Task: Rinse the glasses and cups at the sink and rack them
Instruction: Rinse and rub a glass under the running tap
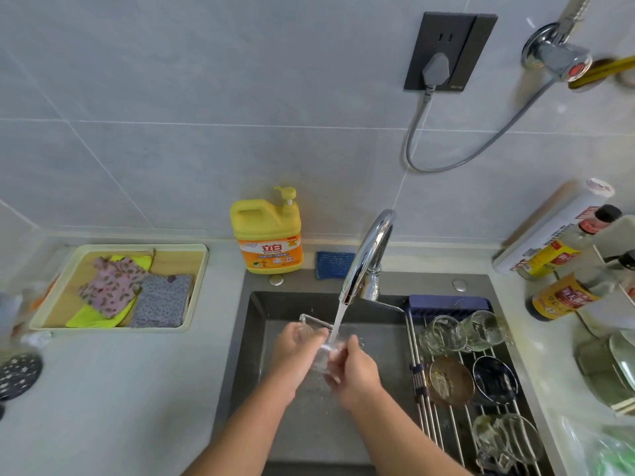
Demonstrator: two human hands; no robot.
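Head-worn view, steeply down, close over sink (252, 338).

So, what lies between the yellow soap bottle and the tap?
A blue scrub pad lies flat on the back ledge of the sink, between the soap bottle and the tap. The head view shows it, with the tap's neck covering its right edge.

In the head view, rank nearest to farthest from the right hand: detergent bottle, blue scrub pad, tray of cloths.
From the right hand:
1. blue scrub pad, behind the faucet
2. detergent bottle, farther back-left
3. tray of cloths, far left
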